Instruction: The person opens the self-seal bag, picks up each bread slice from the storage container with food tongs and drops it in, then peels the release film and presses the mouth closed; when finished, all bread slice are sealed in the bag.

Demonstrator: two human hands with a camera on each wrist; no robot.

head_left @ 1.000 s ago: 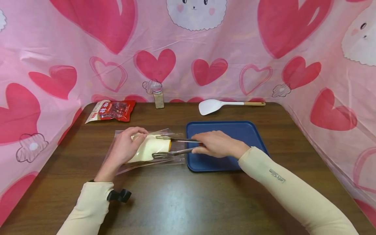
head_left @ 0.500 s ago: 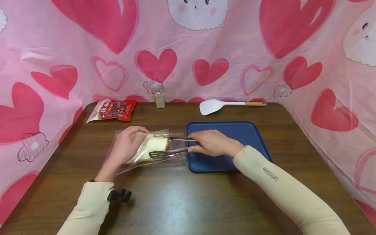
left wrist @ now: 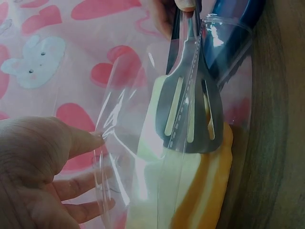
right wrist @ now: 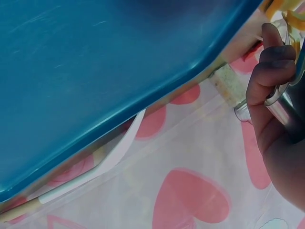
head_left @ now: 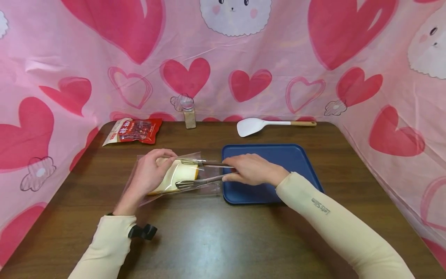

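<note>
A: What does each hand have hold of?

B: A person's left hand [head_left: 150, 172] pinches the loose edge of a clear bag [head_left: 210, 190] between thumb and fingers. The right hand [head_left: 254, 169] curls round a pair of tongs [head_left: 209, 179], whose slotted ends stand wide apart inside the bag.

A: And the bread [head_left: 178, 174]?

B: It lies in the bag, just right of the left hand, its browned edge toward the right hand and one end of the tongs at either side. Whether those ends press on it cannot be told.

A: How does such bread handle?

B: Light and soft, most likely, quick to dent or tear under a hard squeeze. The thin film looks slick and liable to cling to the slotted ends.

A: Where is the best hold?

B: Across both crusted sides, by the look of it, with gentle, even pressure. The bag seems best held as the left hand has it, by slack film clear of the bread.

A: What surrounds the grip?

B: A blue tray [head_left: 278, 155] sits below the right hand, with a spatula [head_left: 251, 127] beyond; a shaker [head_left: 189, 118] and a red pack [head_left: 139, 131] lie farther off than the left hand.
</note>
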